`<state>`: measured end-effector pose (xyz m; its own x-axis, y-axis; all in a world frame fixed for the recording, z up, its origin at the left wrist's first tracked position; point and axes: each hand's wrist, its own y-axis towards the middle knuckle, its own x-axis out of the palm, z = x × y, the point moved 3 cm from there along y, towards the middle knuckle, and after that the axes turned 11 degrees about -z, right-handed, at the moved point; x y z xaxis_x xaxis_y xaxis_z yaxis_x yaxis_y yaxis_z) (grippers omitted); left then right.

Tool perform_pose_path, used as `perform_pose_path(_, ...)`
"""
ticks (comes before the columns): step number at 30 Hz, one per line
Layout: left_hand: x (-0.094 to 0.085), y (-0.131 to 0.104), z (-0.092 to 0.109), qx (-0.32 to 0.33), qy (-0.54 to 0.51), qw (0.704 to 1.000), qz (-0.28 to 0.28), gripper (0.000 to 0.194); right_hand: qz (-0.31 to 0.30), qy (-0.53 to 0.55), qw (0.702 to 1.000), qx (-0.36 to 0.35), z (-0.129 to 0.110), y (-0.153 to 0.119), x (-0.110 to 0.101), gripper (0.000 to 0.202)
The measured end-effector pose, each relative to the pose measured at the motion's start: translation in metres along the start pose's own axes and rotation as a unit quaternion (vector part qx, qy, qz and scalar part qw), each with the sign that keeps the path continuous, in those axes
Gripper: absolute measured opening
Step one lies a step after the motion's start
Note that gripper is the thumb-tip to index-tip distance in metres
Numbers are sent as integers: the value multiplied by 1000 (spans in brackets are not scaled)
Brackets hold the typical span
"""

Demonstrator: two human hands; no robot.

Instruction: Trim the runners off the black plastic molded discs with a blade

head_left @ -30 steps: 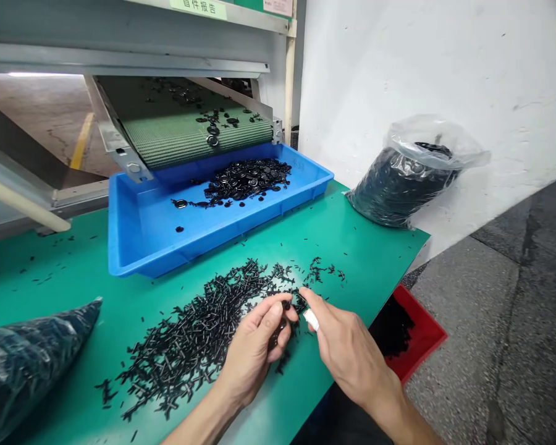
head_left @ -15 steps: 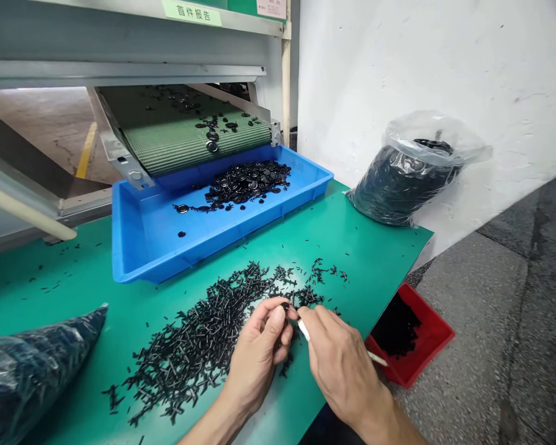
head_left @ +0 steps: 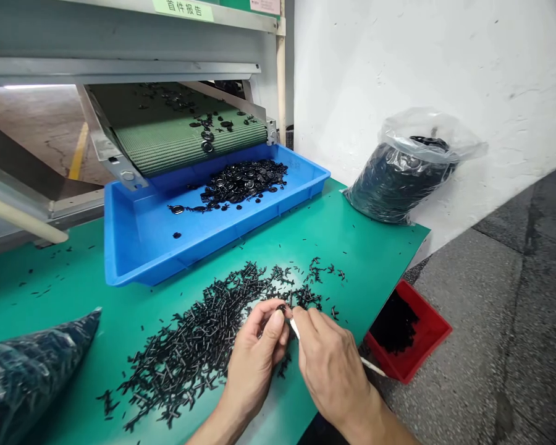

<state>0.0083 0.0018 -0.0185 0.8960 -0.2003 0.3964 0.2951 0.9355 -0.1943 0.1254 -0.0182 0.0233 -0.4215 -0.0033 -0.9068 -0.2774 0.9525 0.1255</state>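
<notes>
Green table (head_left: pixel 301 238), two bags (head_left: pixel 391 185), left fingers (head_left: pixel 271 329) pinching one part (head_left: pixel 281 308), right fingers (head_left: pixel 306 322) one tool (head_left: pixel 373 366)

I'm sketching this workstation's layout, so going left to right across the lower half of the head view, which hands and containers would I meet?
Plastic bag with dark contents, left hand, right hand, red bin.

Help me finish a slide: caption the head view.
Left hand holding a small black part, right hand a slim white tool, above a green table strewn with black pieces.
</notes>
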Motion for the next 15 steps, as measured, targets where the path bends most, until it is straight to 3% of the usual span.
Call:
perform_pose_path(3, -4, -2, 1, 4, 61, 998, 1, 32, -36, 29, 999, 4, 4, 5, -5, 20)
perform_pose_path(9, -13, -3, 7, 15, 217, 975, 33, 38, -177, 86, 981, -5, 21, 25, -17, 20)
perform_pose_path(12, -14, -1, 10, 23, 245, 968, 48, 37, -164, 65, 984, -4, 18, 28, -16, 20)
perform_pose_path(15, -12, 1, 12, 36, 229, 971, 65, 34, -94, 36, 995, -4, 7, 23, -8, 20)
